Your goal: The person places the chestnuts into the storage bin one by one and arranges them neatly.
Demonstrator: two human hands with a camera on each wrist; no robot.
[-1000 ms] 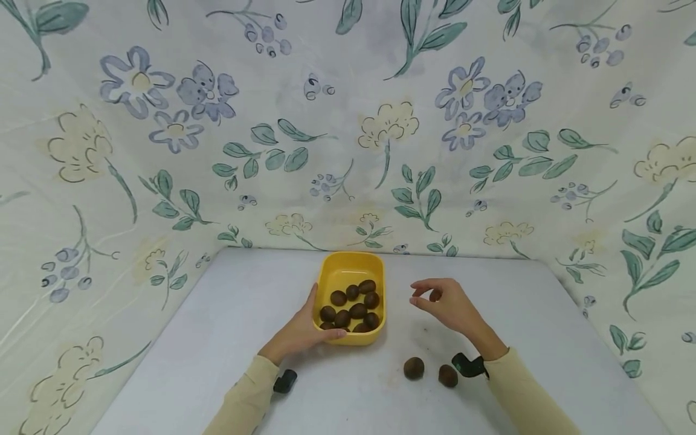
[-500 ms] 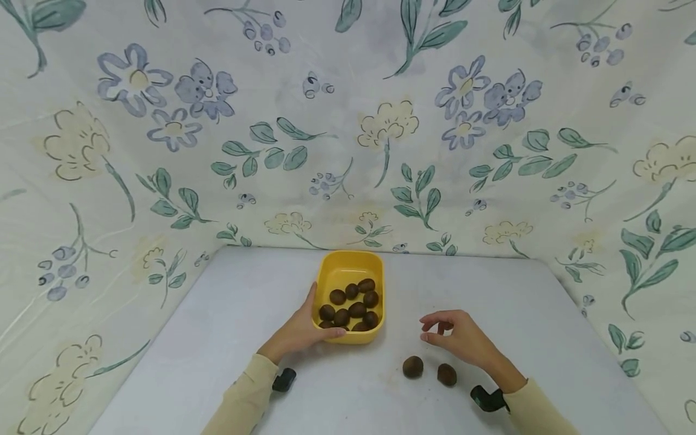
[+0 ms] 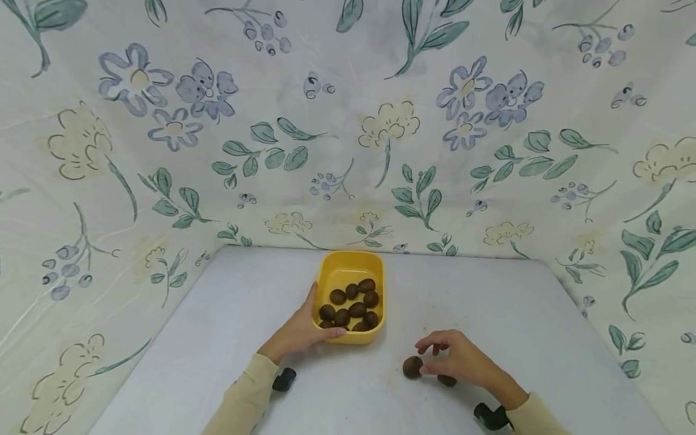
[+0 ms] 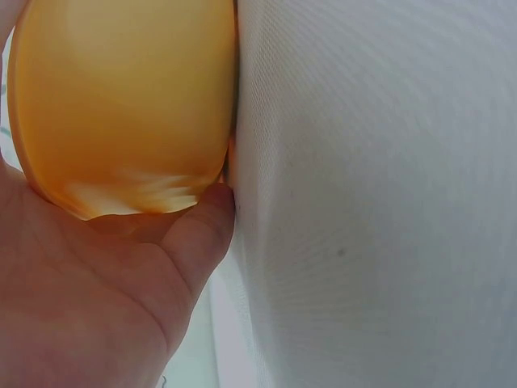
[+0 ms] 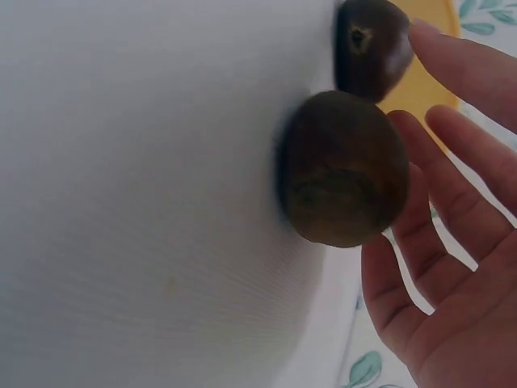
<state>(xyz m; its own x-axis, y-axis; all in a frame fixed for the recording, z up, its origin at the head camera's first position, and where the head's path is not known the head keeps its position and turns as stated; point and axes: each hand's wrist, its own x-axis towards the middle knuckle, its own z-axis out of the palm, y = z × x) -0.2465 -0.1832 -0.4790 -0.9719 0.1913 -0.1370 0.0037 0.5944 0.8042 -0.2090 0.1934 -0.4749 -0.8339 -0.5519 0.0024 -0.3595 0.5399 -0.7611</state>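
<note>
A yellow plastic container [image 3: 350, 266] stands at the middle of the white table, holding several smooth, dark brown round fruits [image 3: 357, 310]. My left hand [image 3: 299, 331] grips its near left corner, one digit along the near rim and the others by the left wall. Two more such fruits lie on the table to the right. The left fruit [image 3: 411, 367] is right by the fingertips of my right hand [image 3: 462, 362], whose fingers are spread and slightly bent. That hand partly hides the other fruit [image 3: 447, 380]. In the right wrist view the nearer fruit [image 5: 343, 174] lies before the palm, between no fingers.
A floral-patterned sheet [image 3: 348, 181] rises behind the table and along both sides. Black wrist cameras sit at the left wrist [image 3: 284, 380] and the right wrist [image 3: 491, 417], close over the white table [image 3: 348, 399].
My right hand has moved from beside the container toward me, down to the two fruits on the table. My left hand and the container stay in place.
</note>
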